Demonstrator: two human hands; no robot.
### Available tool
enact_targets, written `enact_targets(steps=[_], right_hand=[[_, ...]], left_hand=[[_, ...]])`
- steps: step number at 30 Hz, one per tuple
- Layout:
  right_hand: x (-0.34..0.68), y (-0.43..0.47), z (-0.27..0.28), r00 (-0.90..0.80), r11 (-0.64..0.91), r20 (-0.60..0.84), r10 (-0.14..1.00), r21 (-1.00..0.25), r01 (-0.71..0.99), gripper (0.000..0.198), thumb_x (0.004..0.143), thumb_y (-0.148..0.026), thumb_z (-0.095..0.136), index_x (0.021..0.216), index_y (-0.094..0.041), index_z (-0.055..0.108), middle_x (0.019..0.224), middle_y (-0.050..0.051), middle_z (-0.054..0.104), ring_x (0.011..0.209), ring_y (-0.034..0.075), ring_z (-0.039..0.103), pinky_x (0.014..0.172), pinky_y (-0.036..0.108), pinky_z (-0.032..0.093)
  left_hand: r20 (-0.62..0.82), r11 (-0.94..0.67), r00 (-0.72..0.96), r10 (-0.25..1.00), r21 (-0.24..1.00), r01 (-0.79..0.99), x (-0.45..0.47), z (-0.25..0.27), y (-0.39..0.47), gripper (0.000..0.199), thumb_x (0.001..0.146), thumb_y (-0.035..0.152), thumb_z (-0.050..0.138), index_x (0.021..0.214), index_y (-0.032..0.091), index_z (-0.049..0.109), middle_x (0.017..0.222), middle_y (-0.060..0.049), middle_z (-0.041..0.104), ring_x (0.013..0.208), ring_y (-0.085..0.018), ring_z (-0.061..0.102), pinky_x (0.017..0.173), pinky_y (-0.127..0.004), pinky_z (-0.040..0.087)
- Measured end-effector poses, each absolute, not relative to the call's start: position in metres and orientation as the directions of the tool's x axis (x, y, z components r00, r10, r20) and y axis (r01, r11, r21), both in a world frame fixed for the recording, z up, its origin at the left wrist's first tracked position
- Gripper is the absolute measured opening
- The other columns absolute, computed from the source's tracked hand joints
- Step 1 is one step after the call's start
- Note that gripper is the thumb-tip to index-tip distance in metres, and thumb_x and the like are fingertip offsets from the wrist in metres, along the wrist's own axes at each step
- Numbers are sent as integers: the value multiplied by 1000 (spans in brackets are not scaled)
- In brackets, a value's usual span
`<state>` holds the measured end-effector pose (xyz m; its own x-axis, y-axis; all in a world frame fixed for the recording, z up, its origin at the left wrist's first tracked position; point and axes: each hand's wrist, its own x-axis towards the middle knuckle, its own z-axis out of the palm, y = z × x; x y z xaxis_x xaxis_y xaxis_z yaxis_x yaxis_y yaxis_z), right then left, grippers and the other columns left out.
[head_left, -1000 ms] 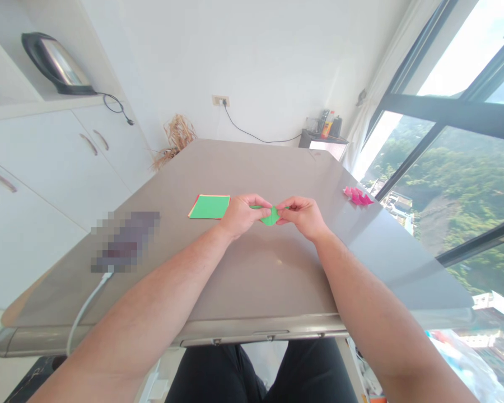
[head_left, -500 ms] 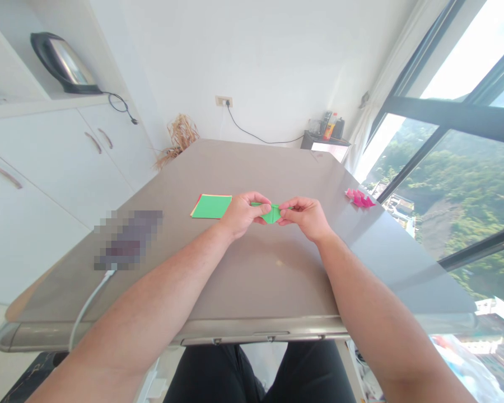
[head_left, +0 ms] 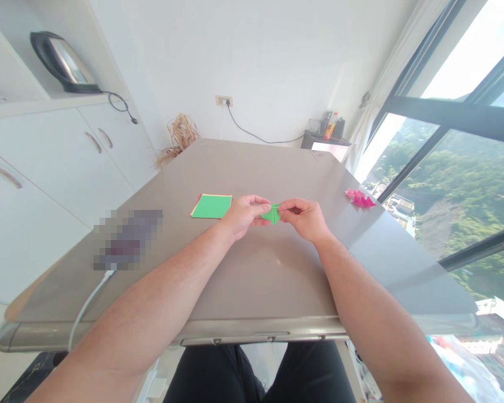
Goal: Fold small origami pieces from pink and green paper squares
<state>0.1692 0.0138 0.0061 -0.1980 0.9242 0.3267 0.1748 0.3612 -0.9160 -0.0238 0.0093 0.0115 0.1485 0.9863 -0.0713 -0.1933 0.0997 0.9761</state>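
Between my two hands, just above the table (head_left: 260, 280), is a small folded piece of green paper (head_left: 272, 214) with creases in it. My left hand (head_left: 246, 214) pinches its left side, thumb on top and fingers beneath. My right hand (head_left: 303, 215) grips the right edge between thumb and fingertips. Parts of the paper are hidden behind the fingers. Left of my left hand lies a stack of square paper sheets (head_left: 211, 206), green on top, with red and pale yellow edges showing below.
Pink folded paper pieces (head_left: 360, 198) lie near the table's right edge by the window. On the left is a blurred-out item (head_left: 128, 240) with a white cable (head_left: 88, 302) running over the front edge. A kettle (head_left: 67, 64) stands on the left shelf.
The right fingers have shifted their hold on the green paper, and its right flap no longer shows beyond them. Everything else stays in place.
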Motion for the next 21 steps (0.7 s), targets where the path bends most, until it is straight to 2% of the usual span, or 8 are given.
enact_targets(steps=[4,8,14,21], right_hand=[[168,13,8,-194,343,309,931,-924,172,12,69,-31,75,77,-21,74,81,3,75,67,16,65,67,31,53],[168,11,8,-178,338,300,937,-907,250,16,71,-36,76,73,-21,72,70,2,71,63,16,62,60,30,48],[167,9,6,-217,407,354,910,-862,301,15,75,-36,74,73,-21,72,80,3,74,69,16,63,65,30,49],[166,7,7,-232,411,351,907,-857,310,16,74,-35,73,71,-20,69,74,2,71,65,15,61,61,28,47]], left_hand=[[-28,48,123,992,985,-167,-23,11,9,31,62,28,89,82,14,69,79,-7,71,75,-20,71,70,-36,61],[21,-9,92,996,991,-135,-20,12,8,28,61,26,87,79,14,71,76,-5,70,72,-18,70,69,-36,61],[-59,82,174,983,988,-128,-22,12,8,27,59,30,89,74,13,73,76,-7,71,73,-18,69,73,-36,60],[-31,45,168,985,996,-81,-21,9,9,24,59,27,87,72,13,72,71,-5,70,69,-17,68,69,-34,59]])
